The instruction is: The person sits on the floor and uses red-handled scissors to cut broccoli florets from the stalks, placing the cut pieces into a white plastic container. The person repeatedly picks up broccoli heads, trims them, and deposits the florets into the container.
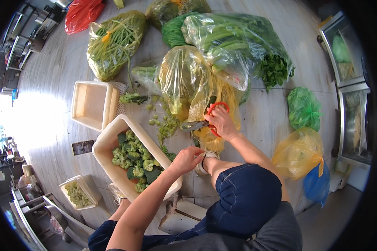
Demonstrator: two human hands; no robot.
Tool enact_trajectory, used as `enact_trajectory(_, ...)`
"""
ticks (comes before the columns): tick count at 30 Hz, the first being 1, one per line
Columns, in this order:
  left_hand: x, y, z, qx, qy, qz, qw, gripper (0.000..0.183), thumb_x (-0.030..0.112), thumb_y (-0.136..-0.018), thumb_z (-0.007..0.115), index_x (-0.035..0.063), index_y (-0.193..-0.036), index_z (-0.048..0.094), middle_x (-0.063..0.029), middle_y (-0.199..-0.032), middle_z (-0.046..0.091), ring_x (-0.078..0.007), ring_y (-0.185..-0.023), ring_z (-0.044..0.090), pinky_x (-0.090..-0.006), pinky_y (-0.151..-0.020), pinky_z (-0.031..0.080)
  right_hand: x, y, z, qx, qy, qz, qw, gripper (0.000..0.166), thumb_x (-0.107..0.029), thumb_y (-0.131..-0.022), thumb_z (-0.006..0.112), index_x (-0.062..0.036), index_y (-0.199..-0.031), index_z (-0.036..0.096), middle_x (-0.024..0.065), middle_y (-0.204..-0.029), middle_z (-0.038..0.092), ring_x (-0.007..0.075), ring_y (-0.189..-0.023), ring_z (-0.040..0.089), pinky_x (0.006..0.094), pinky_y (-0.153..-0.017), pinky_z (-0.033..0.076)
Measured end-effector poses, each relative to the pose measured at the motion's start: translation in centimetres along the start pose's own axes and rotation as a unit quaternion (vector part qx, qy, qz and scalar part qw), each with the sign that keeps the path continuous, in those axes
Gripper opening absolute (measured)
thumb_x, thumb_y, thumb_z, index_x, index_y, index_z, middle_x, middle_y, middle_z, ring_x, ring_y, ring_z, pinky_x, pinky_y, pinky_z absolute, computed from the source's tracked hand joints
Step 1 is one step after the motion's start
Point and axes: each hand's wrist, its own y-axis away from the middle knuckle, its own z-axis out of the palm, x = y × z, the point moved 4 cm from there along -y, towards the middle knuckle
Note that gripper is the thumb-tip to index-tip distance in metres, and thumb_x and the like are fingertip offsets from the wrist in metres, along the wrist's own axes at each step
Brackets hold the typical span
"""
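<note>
My right hand (222, 122) holds a pair of red-handled scissors (194, 125), whose blades point left with their tips above the floor. Lower down, beside my shoe, my left hand (188, 159) has thumb and fingertips together around something small and pale, too little of it showing to name. Broccoli florets (138, 157) lie in a large cream plastic tub (99, 146) left of my left hand. Cut green stem pieces (167, 125) are scattered on the floor left of the blades. A yellow plastic bag (179, 81) with vegetables in it lies just beyond the scissors.
Clear bagged celery (232, 37) and a yellow bag of long green beans (116, 44) lie farther off. An empty cream tub (92, 103) and a small tub of pale green pieces (78, 193) stand left. Green (304, 108) and yellow bags (298, 153) lie right, near a glass-doored cabinet (353, 119).
</note>
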Motion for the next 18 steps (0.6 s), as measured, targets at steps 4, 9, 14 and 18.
enact_trajectory(4, -1.9, -0.3, 0.8, -0.018, -0.015, 0.008, 1.0, 0.027, 0.01, -0.084, 0.06, 0.002, -0.11, 0.063, -0.0147, -0.105, 0.063, -0.0276, -0.096, 0.064, -0.0349, -0.082, 0.053, 3.8, -0.2, 0.2, -0.047, -0.02, 0.066, 0.997, 0.028, -0.01, -0.077, 0.063, -0.0133, -0.104, 0.056, 0.0088, -0.078, 0.056, 0.0259, -0.087, 0.061, 0.0393, -0.083, 0.047)
enact_trajectory(9, 0.5, -5.8, 0.5, 0.044, -0.059, 0.18, 0.981, 0.026, 0.007, -0.082, 0.056, 0.0039, -0.107, 0.062, -0.0159, -0.108, 0.062, -0.0364, -0.097, 0.06, -0.0412, -0.083, 0.049, 5.0, -7.0, -5.6, 0.133, -0.397, 0.249, 0.873, 0.017, -0.008, -0.091, 0.054, -0.0095, -0.107, 0.049, -0.0021, -0.074, 0.051, 0.0066, -0.066, 0.049, 0.023, -0.058, 0.041)
enact_trajectory(14, 2.0, -12.2, -0.8, -0.334, -0.35, -0.183, 0.856, 0.038, 0.002, -0.08, 0.052, 0.0013, -0.117, 0.057, -0.023, -0.118, 0.055, -0.0386, -0.105, 0.058, -0.0425, -0.089, 0.048, 3.9, -10.5, -13.6, 0.287, -0.407, 0.226, 0.837, 0.026, -0.001, -0.087, 0.06, -0.0053, -0.111, 0.05, 0.0032, -0.08, 0.06, 0.0103, -0.069, 0.057, 0.0252, -0.063, 0.048)
enact_trajectory(18, -0.9, -15.8, -3.8, 0.045, -0.28, 0.124, 0.951, 0.071, 0.002, -0.078, 0.051, 0.0023, -0.143, 0.023, -0.0276, -0.125, 0.049, -0.0393, -0.111, 0.055, -0.0435, -0.089, 0.049, 2.9, -6.5, -12.2, 0.288, -0.45, 0.289, 0.795, 0.034, 0.004, -0.084, 0.063, -0.0037, -0.113, 0.047, 0.0066, -0.085, 0.062, 0.0122, -0.072, 0.058, 0.0254, -0.068, 0.05)
